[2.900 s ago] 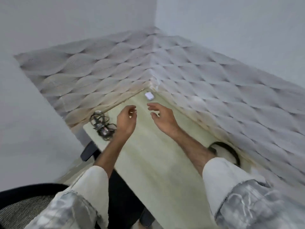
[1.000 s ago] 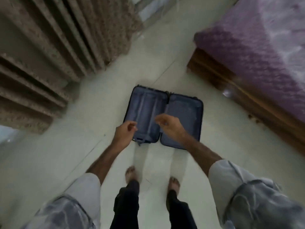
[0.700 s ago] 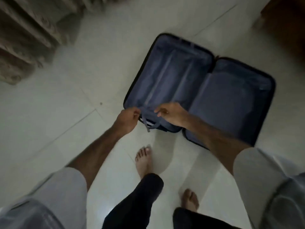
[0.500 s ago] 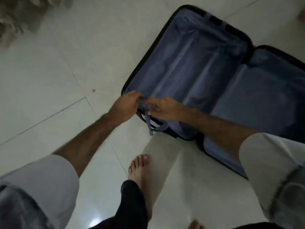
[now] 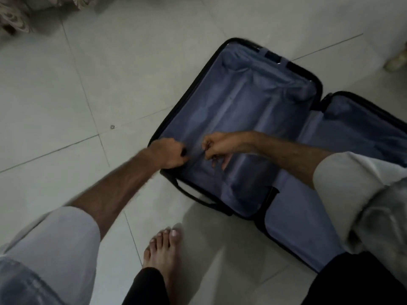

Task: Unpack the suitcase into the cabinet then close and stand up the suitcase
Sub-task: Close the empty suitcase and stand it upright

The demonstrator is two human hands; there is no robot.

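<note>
The dark suitcase [image 5: 293, 69] lies open flat on the tiled floor, and both blue-lined halves look empty. In the near-left corner of the left half, my left hand [image 5: 168, 154] is closed in a fist with a small dark piece showing at the thumb. A short gap to its right, my right hand [image 5: 220, 146] pinches a blue-grey packing strap [image 5: 218, 175] that trails down from its fingers over the lining. The suitcase's carry handle [image 5: 191, 195] sticks out at the near edge. No cabinet is in view.
A patterned curtain hem [image 5: 13, 16] lies at the top left. Part of a bed base or furniture foot [image 5: 396, 61] shows at the top right. My bare foot [image 5: 163, 249] stands on the pale tiles just in front of the suitcase.
I turned from a desk to the suitcase and bent down close. The strap that hung over the near edge now lies inside the left half, with both hands closed around it.
</note>
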